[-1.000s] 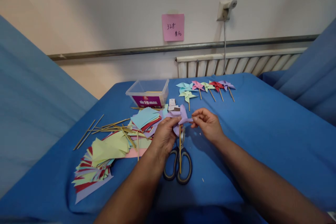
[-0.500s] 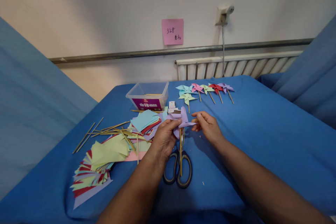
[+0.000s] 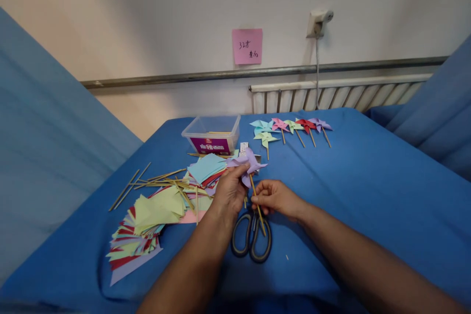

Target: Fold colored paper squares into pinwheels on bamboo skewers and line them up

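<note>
A purple paper pinwheel point(image 3: 250, 158) is pinched at its centre by my left hand point(image 3: 232, 187), the thumb lying over the folded paper. From the pinwheel a thin wooden stick point(image 3: 260, 216) slants down towards me. My right hand point(image 3: 276, 199) has its fingertips closed on the upper half of that stick. Under the stick's lower end lie black-handled scissors point(image 3: 241, 235), their blades mostly covered by my hands. Small white boxes point(image 3: 244, 147) stand just behind the pinwheel, partly hidden by it.
Finished pinwheels point(image 3: 290, 126) lie in a group at the back right. A clear plastic box point(image 3: 210, 137) stands at the back. Loose wooden sticks point(image 3: 154, 181) and stacked coloured paper sheets point(image 3: 158, 213) spread to the left. A blue cloth point(image 3: 360, 181) covers the table.
My right hand has moved from beside the pinwheel's blade down to the stick and gripped it. The stick has tilted, its lower end swinging right. My left hand keeps its hold.
</note>
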A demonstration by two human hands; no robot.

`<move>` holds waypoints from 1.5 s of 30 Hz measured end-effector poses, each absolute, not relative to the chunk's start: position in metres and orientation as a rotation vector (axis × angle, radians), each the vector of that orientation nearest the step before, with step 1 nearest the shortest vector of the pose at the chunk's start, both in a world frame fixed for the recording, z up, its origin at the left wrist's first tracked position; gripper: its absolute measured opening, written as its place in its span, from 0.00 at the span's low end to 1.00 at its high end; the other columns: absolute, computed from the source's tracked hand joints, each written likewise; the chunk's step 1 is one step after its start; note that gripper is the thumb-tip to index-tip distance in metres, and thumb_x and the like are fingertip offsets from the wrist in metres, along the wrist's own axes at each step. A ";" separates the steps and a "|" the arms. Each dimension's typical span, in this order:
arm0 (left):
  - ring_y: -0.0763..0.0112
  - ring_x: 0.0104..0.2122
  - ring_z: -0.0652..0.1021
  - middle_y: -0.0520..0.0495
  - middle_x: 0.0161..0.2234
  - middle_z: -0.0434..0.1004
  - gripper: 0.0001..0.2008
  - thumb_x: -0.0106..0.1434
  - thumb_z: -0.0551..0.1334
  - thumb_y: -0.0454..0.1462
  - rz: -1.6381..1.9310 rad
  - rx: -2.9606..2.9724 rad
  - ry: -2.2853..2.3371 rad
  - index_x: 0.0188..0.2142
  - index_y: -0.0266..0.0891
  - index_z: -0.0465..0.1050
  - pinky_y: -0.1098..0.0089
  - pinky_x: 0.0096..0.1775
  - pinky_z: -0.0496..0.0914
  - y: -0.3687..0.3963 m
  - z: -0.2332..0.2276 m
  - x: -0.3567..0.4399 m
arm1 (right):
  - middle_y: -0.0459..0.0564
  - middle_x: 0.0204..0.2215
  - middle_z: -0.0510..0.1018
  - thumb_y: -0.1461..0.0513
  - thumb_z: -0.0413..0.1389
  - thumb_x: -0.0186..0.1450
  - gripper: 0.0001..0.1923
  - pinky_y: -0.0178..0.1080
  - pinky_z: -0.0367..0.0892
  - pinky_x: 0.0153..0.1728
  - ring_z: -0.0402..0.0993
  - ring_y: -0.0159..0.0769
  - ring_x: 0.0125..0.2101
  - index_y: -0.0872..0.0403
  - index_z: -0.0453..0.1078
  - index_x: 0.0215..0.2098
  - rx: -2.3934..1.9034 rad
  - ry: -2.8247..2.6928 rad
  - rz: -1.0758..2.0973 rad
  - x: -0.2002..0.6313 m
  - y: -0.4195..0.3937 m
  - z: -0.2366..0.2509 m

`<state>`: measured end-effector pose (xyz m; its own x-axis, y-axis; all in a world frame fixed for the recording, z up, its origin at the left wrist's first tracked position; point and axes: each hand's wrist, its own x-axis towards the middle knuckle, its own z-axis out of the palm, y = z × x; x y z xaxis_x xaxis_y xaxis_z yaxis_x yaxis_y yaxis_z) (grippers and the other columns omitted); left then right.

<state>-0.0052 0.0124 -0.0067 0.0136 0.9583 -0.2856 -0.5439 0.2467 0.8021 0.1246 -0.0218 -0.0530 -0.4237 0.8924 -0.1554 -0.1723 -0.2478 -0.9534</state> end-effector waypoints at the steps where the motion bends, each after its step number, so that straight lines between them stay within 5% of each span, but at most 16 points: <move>1: 0.78 0.21 0.72 0.53 0.23 0.74 0.10 0.45 0.71 0.30 1.268 0.555 0.946 0.28 0.34 0.73 0.75 0.27 0.66 0.013 -0.007 -0.005 | 0.45 0.21 0.78 0.52 0.66 0.51 0.18 0.29 0.54 0.16 0.65 0.25 0.15 0.55 0.66 0.27 -0.961 -1.207 1.754 0.124 -0.021 -0.054; 35: 0.75 0.24 0.74 0.51 0.23 0.75 0.11 0.45 0.72 0.34 1.305 0.674 0.976 0.26 0.34 0.73 0.75 0.29 0.66 0.018 -0.013 -0.008 | 0.43 0.18 0.76 0.51 0.62 0.52 0.17 0.29 0.56 0.14 0.65 0.27 0.14 0.53 0.64 0.26 -1.074 -1.238 1.628 0.115 -0.015 -0.059; 45: 0.66 0.38 0.80 0.40 0.45 0.79 0.15 0.56 0.67 0.40 1.109 0.570 1.027 0.43 0.38 0.73 0.71 0.35 0.71 0.020 -0.013 -0.010 | 0.49 0.21 0.78 0.53 0.54 0.57 0.12 0.32 0.59 0.17 0.68 0.30 0.16 0.53 0.66 0.24 -1.542 -1.137 1.010 0.155 0.025 -0.066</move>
<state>-0.0104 0.0197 -0.0131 0.0858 0.9202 -0.3820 -0.4512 0.3778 0.8085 0.1546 0.0254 -0.0662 0.2309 0.9694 -0.0832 0.1973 -0.1304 -0.9716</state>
